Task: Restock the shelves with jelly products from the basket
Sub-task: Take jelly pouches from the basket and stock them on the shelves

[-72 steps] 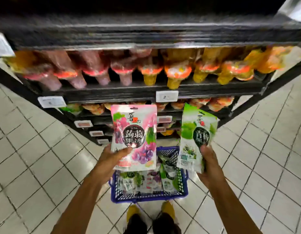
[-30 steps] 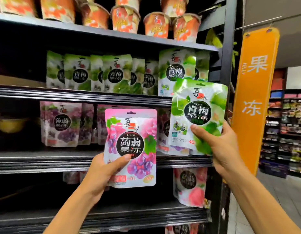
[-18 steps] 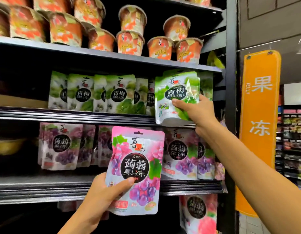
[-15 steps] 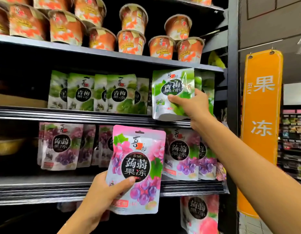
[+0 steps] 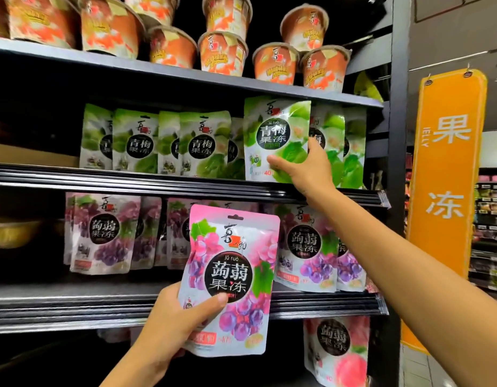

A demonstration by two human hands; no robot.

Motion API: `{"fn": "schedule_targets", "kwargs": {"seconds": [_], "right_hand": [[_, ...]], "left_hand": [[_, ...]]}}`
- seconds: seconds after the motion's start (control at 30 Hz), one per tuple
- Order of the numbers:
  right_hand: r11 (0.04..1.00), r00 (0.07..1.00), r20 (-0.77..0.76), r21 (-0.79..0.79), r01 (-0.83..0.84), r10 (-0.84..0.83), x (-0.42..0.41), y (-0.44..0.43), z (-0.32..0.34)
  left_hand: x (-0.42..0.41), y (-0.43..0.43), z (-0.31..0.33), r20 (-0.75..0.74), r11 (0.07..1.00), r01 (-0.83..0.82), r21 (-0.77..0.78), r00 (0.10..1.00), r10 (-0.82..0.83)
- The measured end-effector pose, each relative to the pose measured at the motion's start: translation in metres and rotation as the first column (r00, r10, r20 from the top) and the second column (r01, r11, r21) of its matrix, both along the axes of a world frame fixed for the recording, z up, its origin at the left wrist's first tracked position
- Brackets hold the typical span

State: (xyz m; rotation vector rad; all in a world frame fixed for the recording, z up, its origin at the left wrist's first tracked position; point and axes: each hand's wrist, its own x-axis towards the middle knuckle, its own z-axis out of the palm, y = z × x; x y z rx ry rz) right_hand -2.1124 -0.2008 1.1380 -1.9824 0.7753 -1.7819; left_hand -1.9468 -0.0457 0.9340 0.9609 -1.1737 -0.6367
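My right hand (image 5: 306,169) pinches the lower part of a green plum jelly pouch (image 5: 275,135), which stands upright at the front of the green-pouch shelf (image 5: 158,181), right of the other green pouches (image 5: 155,143). My left hand (image 5: 172,319) grips a pink grape jelly pouch (image 5: 230,277) by its lower left corner, thumb across the front. It hangs in the air in front of the shelf of purple grape pouches (image 5: 102,233). The basket is out of view.
Orange jelly cups (image 5: 222,51) fill the top shelf. A peach pouch (image 5: 336,353) stands on the lowest shelf at right. The black shelf upright (image 5: 396,163) borders the right side, with an orange hanging sign (image 5: 448,169) beyond it and another aisle behind.
My right hand has carried the green pouch up and in until it stands on the green-pouch shelf. My left hand with the pink pouch has held almost still.
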Motion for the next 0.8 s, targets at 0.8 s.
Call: {"fn": "schedule_targets", "kwargs": {"seconds": [0.8], "right_hand": [[0.945,0.941,-0.167,0.101,0.312,-0.293,-0.044,-0.006,-0.012]], "left_hand": [[-0.009,-0.002,-0.004,-0.088,0.999,-0.031,-0.008,0.996,0.030]]}}
